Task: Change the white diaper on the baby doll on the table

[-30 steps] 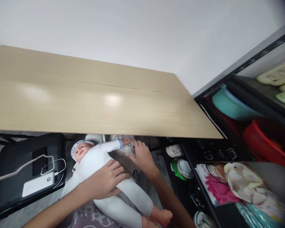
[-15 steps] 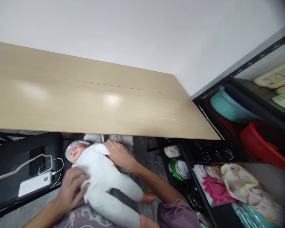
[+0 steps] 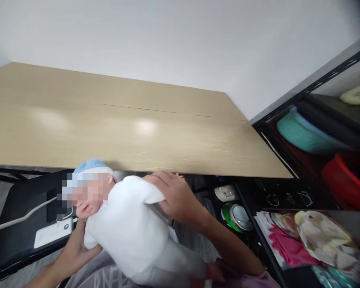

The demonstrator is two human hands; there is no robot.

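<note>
doll (image 3: 132,228) now raised, head (image 3: 94,188) upper-left, long axis diagonal, left hand (image 3: 78,250) and right hand (image 3: 177,198) clasped on its arms (image 3: 153,194)

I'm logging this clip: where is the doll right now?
In the head view, the doll is low and left of centre, held between the left hand and right hand, at the near edge of the table.

The bare left hand (image 3: 78,245) grips a baby doll (image 3: 132,228) in white clothes and blue-and-white cap at one arm; the bare right hand (image 3: 177,196) clasps its other arm. A white rectangular device (image 3: 52,233) lies on a black padded seat (image 3: 24,200).
</note>
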